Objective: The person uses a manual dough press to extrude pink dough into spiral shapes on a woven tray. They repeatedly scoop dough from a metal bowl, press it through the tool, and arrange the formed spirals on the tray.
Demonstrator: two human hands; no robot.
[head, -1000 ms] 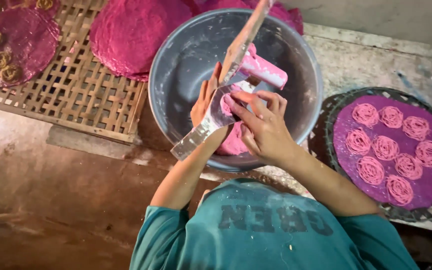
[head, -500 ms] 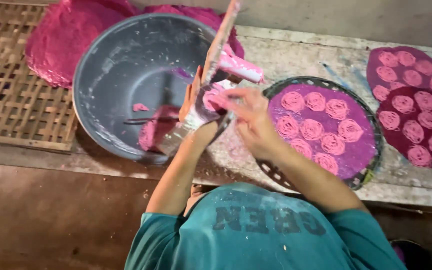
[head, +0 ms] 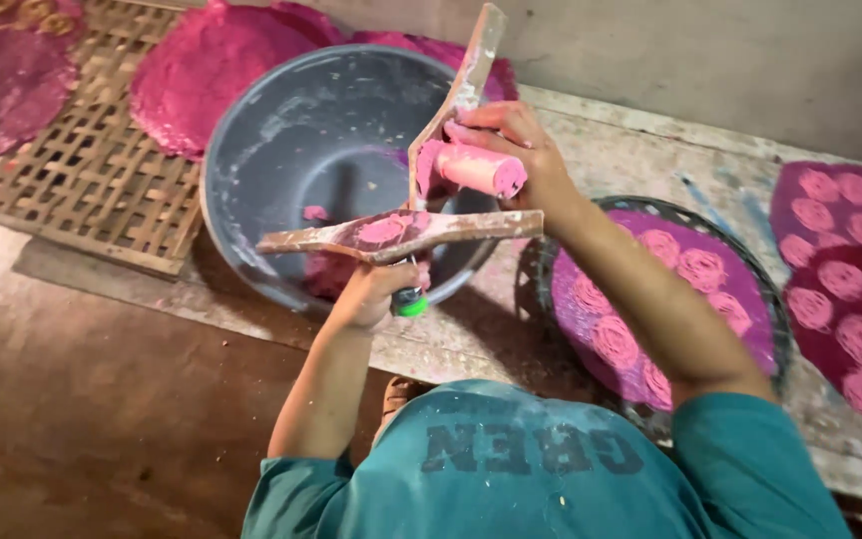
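My left hand (head: pixel 369 294) grips the lower arm of a wooden press (head: pixel 401 232) from beneath, next to a small green cap (head: pixel 411 302). The press is smeared with pink dough and held over a grey bowl (head: pixel 281 140). My right hand (head: pixel 523 150) holds the upper wooden arm (head: pixel 466 85) and the dough-coated pink cylinder (head: pixel 481 170) fixed to it. The two arms stand spread apart in a wide V. A lump of pink dough (head: pixel 326 271) lies in the bowl under the press.
A round wire tray (head: pixel 762 289) right of the bowl carries a magenta sheet with several pink spirals (head: pixel 700 268). More spiral-covered sheets (head: pixel 850 279) lie at far right. A bamboo mat (head: pixel 82 200) with magenta discs (head: pixel 207 70) is on the left; brown floor lies below.
The press arms were together; now they are spread wide, with my right hand lifting the upper arm and pink cylinder. The view has shifted between frames.
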